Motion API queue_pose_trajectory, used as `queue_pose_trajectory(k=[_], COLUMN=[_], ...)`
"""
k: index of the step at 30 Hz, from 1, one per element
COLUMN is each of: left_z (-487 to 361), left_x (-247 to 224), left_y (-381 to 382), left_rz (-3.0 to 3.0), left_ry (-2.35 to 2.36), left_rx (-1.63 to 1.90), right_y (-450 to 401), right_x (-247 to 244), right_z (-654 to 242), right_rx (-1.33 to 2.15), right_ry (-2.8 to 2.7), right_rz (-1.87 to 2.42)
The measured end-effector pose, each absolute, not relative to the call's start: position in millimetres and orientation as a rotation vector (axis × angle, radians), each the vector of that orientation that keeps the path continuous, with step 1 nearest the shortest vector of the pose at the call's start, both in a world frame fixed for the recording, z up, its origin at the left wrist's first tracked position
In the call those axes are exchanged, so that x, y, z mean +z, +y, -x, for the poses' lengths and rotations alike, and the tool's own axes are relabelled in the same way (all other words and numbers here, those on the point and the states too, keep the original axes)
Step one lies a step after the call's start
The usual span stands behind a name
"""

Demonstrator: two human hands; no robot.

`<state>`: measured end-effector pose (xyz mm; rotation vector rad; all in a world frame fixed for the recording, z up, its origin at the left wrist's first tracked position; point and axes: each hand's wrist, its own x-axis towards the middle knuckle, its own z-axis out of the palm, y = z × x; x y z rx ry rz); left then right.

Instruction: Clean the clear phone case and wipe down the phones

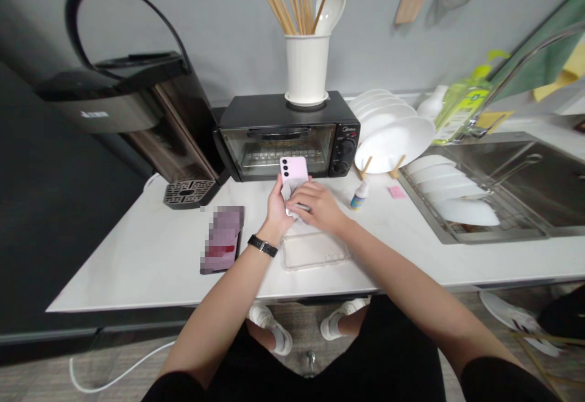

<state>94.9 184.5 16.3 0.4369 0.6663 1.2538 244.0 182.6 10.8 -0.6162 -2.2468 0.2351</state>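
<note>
A pink smartphone [297, 167], its camera side facing up, is gripped from the left by my left hand [276, 208]. Over its lower back my right hand [317, 206] presses a white wipe [289, 189], fingers bent around the cloth. Part of the phone is hidden by the wipe and my fingers. Just below my hands, a clear phone case [315, 253] lies flat on the white counter [150, 256]. A small white bottle with a blue and yellow label [359, 197] stands to the right of my right hand.
Behind my hands sits a black toaster oven [283, 112] bearing a white utensil cup [307, 67]. A water dispenser [150, 122] stands left, near a purple pixelated rectangular item [223, 237]. White plates [393, 140] and a sink [525, 231] are at right, with a pink note [397, 192].
</note>
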Motion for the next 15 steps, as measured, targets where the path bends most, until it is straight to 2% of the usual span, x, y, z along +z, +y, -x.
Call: queue_pose_trajectory(k=[3, 7, 15], left_z=[-90.8, -91.8, -108.4], left_x=[21.0, 20.9, 10.8], left_y=[184.6, 184.9, 173.0], left_rz=[-0.441, -0.508, -0.529], left_ry=[0.682, 0.724, 0.648], left_rx=[1.336, 1.344, 1.044], right_y=[180.9, 187.7, 197.2], right_x=[9.1, 10.0, 9.7], right_z=[-244.0, -255.4, -265.2], right_rx=[0.156, 0.039, 0.074], right_ry=[-2.317, -2.202, -1.706], right_rz=[0.61, 0.837, 1.055])
